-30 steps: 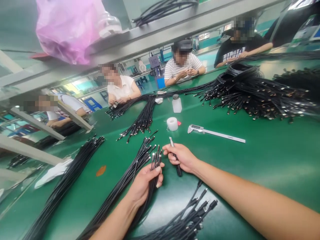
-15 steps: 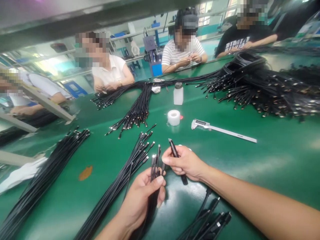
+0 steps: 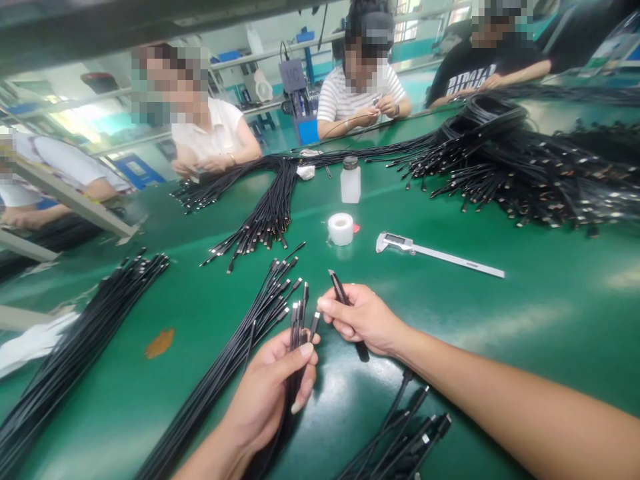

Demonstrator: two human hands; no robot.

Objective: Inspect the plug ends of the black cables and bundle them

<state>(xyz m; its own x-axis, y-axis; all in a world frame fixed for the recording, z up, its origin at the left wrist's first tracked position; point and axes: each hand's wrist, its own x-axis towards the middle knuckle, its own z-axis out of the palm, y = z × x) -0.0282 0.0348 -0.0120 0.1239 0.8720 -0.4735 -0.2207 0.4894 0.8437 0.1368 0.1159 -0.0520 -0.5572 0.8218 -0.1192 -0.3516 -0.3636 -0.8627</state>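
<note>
Several black USB cables are gripped in my left hand, their metal-tipped plugs pointing up and away from me. My right hand is closed around a black utility knife, its blade end pointing up and its tail sticking out below the fingers. The right fingertips are right beside one plug of the left hand's bunch; whether they touch it I cannot tell. Left of my left hand lies another bunch of black cables. More cable ends lie below my right forearm.
On the green table are a roll of clear tape, a bottle with a dark cap and a digital caliper. Cable bundles lie at left and in a big heap at right. Several co-workers sit across the table.
The whole view has shifted slightly, so things sit a little further left and up. My right fingers have come off the plug's tip, which now shows. Both hands keep their hold.
</note>
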